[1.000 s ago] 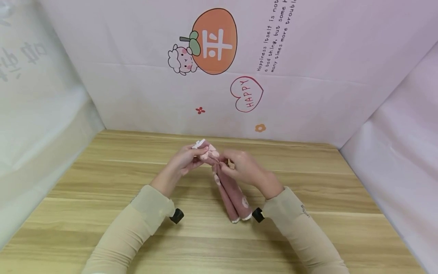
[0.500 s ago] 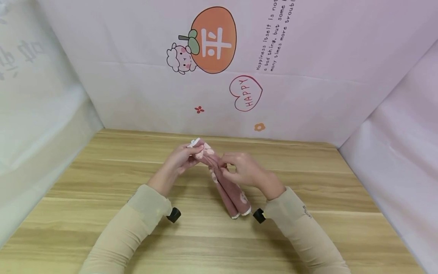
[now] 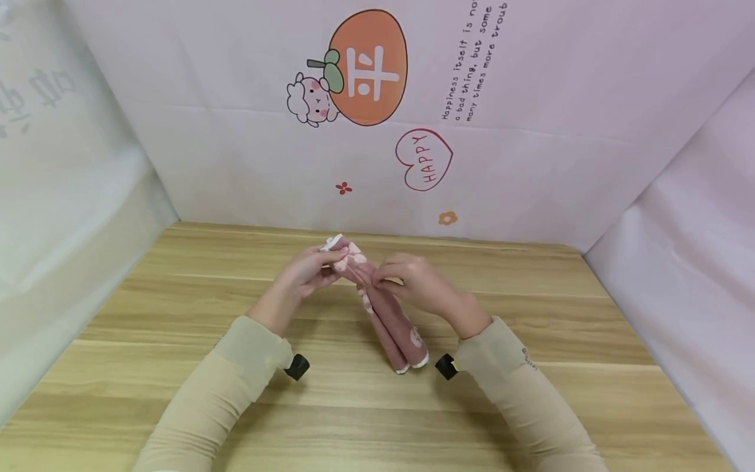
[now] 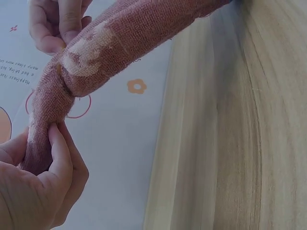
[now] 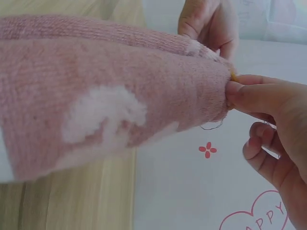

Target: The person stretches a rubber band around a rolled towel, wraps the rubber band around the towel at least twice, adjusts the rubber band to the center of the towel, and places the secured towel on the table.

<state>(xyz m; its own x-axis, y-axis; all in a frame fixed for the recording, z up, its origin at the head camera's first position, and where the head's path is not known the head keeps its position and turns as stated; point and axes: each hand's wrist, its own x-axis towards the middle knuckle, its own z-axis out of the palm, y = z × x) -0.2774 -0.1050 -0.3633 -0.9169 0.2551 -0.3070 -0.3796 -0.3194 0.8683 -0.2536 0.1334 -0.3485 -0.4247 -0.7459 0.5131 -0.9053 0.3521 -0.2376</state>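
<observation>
Towel (image 3: 392, 321) between fingers (image 5: 252, 97) of 2 hands (image 3: 305, 270) (image 3: 413, 282)

Light wood-grain table (image 3: 354, 426), horizontal streaks.

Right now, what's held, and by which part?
The pink cloth: left hand grips it near its upper, white-edged end; right hand pinches at its gathered waist.

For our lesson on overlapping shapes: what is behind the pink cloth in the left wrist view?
Behind the pink cloth show the white backdrop, part of a red heart outline and the wooden table. The heart's middle is covered, so it cannot be seen.
</observation>
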